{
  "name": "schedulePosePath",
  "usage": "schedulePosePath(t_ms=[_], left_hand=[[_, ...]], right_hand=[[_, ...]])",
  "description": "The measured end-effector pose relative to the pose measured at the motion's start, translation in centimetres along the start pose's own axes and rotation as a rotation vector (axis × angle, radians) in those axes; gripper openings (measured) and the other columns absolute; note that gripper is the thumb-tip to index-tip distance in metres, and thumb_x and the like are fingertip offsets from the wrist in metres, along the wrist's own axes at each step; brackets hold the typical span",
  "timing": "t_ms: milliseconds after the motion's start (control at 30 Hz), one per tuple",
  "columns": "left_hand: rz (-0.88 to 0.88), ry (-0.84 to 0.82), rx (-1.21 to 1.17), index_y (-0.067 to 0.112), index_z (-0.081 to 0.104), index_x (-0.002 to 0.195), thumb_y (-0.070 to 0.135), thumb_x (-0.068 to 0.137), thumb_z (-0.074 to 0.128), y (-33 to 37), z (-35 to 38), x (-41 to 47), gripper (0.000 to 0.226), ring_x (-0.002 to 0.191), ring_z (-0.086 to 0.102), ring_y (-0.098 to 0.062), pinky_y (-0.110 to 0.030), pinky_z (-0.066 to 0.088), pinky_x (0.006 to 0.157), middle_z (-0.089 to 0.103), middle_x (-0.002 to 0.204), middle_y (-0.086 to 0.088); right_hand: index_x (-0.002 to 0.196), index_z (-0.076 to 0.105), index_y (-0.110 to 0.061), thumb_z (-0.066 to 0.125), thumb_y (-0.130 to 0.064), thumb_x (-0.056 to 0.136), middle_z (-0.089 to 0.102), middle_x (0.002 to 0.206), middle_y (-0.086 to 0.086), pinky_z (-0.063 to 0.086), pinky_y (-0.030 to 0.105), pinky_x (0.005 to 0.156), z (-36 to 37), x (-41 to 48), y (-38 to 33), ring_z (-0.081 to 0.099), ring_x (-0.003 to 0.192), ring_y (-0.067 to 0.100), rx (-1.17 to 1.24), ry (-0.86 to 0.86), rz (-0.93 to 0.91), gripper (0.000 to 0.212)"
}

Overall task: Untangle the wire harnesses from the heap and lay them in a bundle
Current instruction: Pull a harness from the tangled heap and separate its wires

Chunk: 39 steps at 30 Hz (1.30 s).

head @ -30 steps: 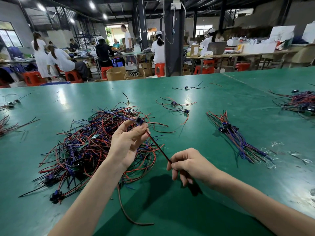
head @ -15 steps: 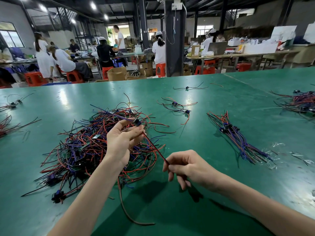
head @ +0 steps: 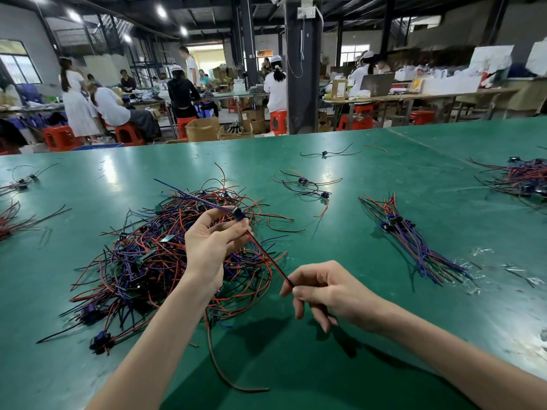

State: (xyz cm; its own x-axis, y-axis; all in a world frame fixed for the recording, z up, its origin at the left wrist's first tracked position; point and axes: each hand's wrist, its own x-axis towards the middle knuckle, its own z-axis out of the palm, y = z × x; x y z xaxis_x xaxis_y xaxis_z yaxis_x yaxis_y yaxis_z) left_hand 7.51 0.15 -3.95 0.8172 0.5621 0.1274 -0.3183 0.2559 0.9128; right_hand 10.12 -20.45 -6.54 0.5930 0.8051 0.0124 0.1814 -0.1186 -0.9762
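The fingers (head: pixel 231 233) of the left hand (head: pixel 207 250) are curling round one wire harness (head: pixel 266 257). They are pinching it right by its small dark plug (head: pixel 237 215). A purple wire (head: pixel 189 195) from that plug is poking out to the far left, over the heap.

The thumb and first finger of the right hand (head: pixel 328 291) are pinching the near end of the same harness, where its red and black wires are running together. The other fingers (head: pixel 321 318) of that hand are hanging down, bent and loose. The harness is stretching in a straight line between the two hands, up off the table.

Under the left hand, the big heap (head: pixel 139 261) of red, purple and black wires is lying on the green table (head: pixel 355 226). A long brown wire (head: pixel 225 377) is trailing out of its near side.

To the right, well apart from the heap, a neat bundle (head: pixel 414 244) of harnesses is lying with its plugs at the far end. Bits of clear plastic (head: pixel 479 253) are lying just beside it.

Farther off, two loose harnesses (head: pixel 307 184) are lying near each other. Another pile of wires (head: pixel 521 179) is sitting at the far right edge. More wires (head: pixel 11 220) are lying at the left edge.

Behind the table, people (head: pixel 118 110) are sitting on red stools (head: pixel 127 134).
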Motion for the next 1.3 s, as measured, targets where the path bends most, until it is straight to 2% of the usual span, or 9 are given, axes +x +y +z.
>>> schedulePosePath(t_ms=[367, 467, 567, 733, 933, 1067, 1167, 1233, 1300], left_hand=[[0.013, -0.015, -0.015, 0.012, 0.064, 0.091, -0.007, 0.072, 0.071, -0.1, 0.1, 0.0, 0.028, 0.073, 0.069, -0.018, -0.022, 0.055, 0.059, 0.072, 0.075, -0.006], [-0.024, -0.022, -0.051, 0.012, 0.063, 0.091, -0.008, 0.073, 0.069, -0.2, 0.2, -0.1, 0.027, 0.07, 0.069, -0.016, -0.021, 0.055, 0.056, 0.072, 0.075, -0.005], [-0.065, -0.048, -0.091, 0.013, 0.06, 0.092, -0.006, 0.071, 0.07, -0.1, 0.5, -0.4, 0.029, 0.064, 0.068, -0.016, -0.021, 0.055, 0.055, 0.072, 0.075, -0.007], [-0.121, -0.184, -0.084, 0.01, 0.061, 0.09, 0.0, 0.059, 0.072, -1.0, 2.3, -2.1, 0.035, 0.058, 0.067, -0.017, -0.022, 0.056, 0.055, 0.069, 0.068, -0.009], [-0.172, -0.268, 0.04, 0.009, 0.059, 0.093, -0.004, 0.067, 0.074, -3.4, 3.9, -4.1, 0.033, 0.055, 0.063, -0.015, -0.022, 0.053, 0.053, 0.066, 0.065, -0.007], [-0.177, -0.279, 0.113, 0.01, 0.057, 0.094, -0.002, 0.074, 0.073, -3.7, 3.7, -4.1, 0.028, 0.055, 0.059, -0.013, -0.019, 0.05, 0.055, 0.068, 0.064, -0.004], [-0.216, -0.322, 0.099, 0.007, 0.059, 0.102, -0.003, 0.078, 0.068, -3.7, 3.7, -4.0, 0.028, 0.058, 0.062, -0.013, -0.019, 0.051, 0.056, 0.07, 0.068, -0.005], [-0.251, -0.348, 0.081, 0.007, 0.059, 0.111, -0.003, 0.083, 0.062, -3.8, 3.7, -3.9, 0.03, 0.07, 0.067, -0.014, -0.024, 0.056, 0.067, 0.073, 0.078, -0.006], [-0.295, -0.384, 0.075, 0.013, 0.059, 0.115, 0.003, 0.083, 0.062, -3.8, 3.6, -3.9, 0.033, 0.08, 0.068, -0.015, -0.031, 0.056, 0.08, 0.074, 0.092, -0.007]], right_hand=[[0.097, 0.063, -0.001, 0.048, 0.001, 0.093, 0.068, 0.068, 0.006, 0.029, 0.015, 0.03, -0.5, 0.1, 0.0, 0.048, 0.031, 0.009, 0.099, -0.057, 0.051, 0.016], [0.095, 0.064, -0.007, 0.052, -0.016, 0.09, 0.073, 0.084, 0.009, 0.029, 0.014, 0.031, -0.7, 0.0, 0.1, 0.049, 0.033, 0.01, 0.109, -0.114, 0.063, 0.016], [0.094, 0.067, -0.007, 0.047, -0.042, 0.088, 0.073, 0.099, 0.011, 0.024, 0.015, 0.031, -1.1, 0.0, -0.3, 0.043, 0.031, 0.009, 0.082, -0.127, 0.082, 0.041], [0.094, 0.069, -0.006, 0.049, -0.054, 0.087, 0.073, 0.098, 0.008, 0.018, 0.015, 0.032, -1.7, 0.3, -0.5, 0.033, 0.032, 0.007, 0.049, -0.04, 0.039, 0.053], [0.081, 0.07, -0.007, 0.062, -0.037, 0.078, 0.071, 0.072, 0.01, 0.02, 0.014, 0.029, -1.1, 0.5, 0.0, 0.036, 0.029, 0.005, 0.1, 0.106, 0.022, 0.031], [0.086, 0.063, 0.004, 0.061, -0.027, 0.08, 0.066, 0.06, 0.006, 0.024, 0.013, 0.027, -0.9, 0.7, 0.2, 0.039, 0.027, 0.004, 0.22, 0.152, 0.003, 0.031], [0.072, 0.06, 0.002, 0.057, -0.02, 0.089, 0.057, 0.042, 0.0, 0.024, 0.013, 0.028, -0.9, 0.8, 0.2, 0.037, 0.025, 0.003, 0.226, 0.161, -0.006, 0.028], [0.066, 0.06, 0.004, 0.058, -0.022, 0.089, 0.051, 0.038, 0.004, 0.021, 0.014, 0.029, -1.2, 0.9, 0.3, 0.034, 0.024, 0.005, 0.228, 0.202, 0.008, 0.034], [0.076, 0.061, 0.012, 0.059, -0.022, 0.087, 0.054, 0.048, 0.012, 0.019, 0.012, 0.031, -1.9, 1.2, 0.3, 0.034, 0.025, 0.006, 0.263, 0.279, 0.016, 0.035]])
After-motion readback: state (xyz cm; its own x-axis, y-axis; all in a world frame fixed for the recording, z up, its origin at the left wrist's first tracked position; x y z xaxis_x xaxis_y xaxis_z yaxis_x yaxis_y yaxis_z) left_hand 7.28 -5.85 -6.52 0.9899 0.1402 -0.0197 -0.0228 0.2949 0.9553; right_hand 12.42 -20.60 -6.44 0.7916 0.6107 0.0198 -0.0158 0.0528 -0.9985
